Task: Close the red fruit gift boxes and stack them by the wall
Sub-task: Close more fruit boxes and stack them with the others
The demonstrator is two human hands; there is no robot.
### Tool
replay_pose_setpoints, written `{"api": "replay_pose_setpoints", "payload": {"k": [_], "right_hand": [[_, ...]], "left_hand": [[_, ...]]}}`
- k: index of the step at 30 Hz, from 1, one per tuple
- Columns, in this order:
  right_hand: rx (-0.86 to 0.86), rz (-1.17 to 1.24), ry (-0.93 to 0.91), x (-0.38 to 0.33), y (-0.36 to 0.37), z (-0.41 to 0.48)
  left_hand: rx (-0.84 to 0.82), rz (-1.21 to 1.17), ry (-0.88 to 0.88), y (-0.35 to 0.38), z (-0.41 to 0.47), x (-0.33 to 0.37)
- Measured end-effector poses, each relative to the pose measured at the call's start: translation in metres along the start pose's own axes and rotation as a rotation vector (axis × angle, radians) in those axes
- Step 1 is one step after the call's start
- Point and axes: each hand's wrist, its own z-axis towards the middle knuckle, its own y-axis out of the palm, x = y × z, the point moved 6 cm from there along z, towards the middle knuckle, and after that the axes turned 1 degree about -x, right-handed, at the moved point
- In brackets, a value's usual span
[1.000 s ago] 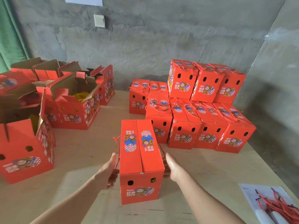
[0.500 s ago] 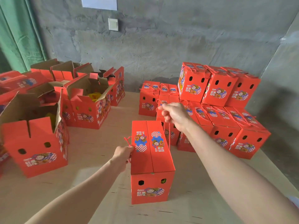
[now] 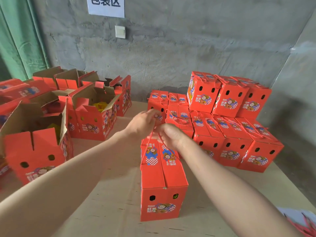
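A closed red gift box (image 3: 161, 177) stands on the wooden table (image 3: 111, 202) in front of me. Its red cord handles (image 3: 151, 134) rise from both sides to a spot above its far end. There my left hand (image 3: 143, 123) and my right hand (image 3: 171, 135) meet, each pinching a cord. Closed red boxes (image 3: 230, 134) are stacked in two layers by the grey wall at the right. Open red boxes (image 3: 92, 113) with raised flaps stand at the left; yellow fruit shows inside one.
A large open box (image 3: 34, 151) sits near the table's left front edge. Loose red cords on white paper (image 3: 304, 221) lie at the bottom right corner. A green curtain (image 3: 18, 36) hangs at the far left. The table's right edge drops to a dark floor.
Both hands left the box's sides, took its cords and lifted them. The left hand came up from the left side to meet the right hand above the box.
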Motion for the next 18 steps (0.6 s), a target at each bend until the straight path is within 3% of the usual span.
{"api": "replay_pose_setpoints", "payload": {"k": [2, 5, 9, 12, 18], "right_hand": [[0.024, 0.080, 0.049, 0.004, 0.001, -0.003], [0.176, 0.008, 0.166, -0.005, -0.019, -0.008], [0.226, -0.068, 0.209, -0.033, -0.024, -0.012], [0.251, -0.147, 0.150, -0.060, -0.014, -0.014], [0.326, -0.186, -0.095, -0.143, -0.002, -0.032]], "left_hand": [[0.041, 0.036, -0.015, 0.002, -0.010, -0.009], [0.097, 0.042, -0.229, 0.006, -0.030, -0.050], [-0.111, 0.065, -0.307, 0.042, -0.063, -0.083], [-0.117, -0.003, -0.271, 0.051, -0.071, -0.089], [0.135, -0.208, -0.175, 0.010, -0.053, -0.064]]}}
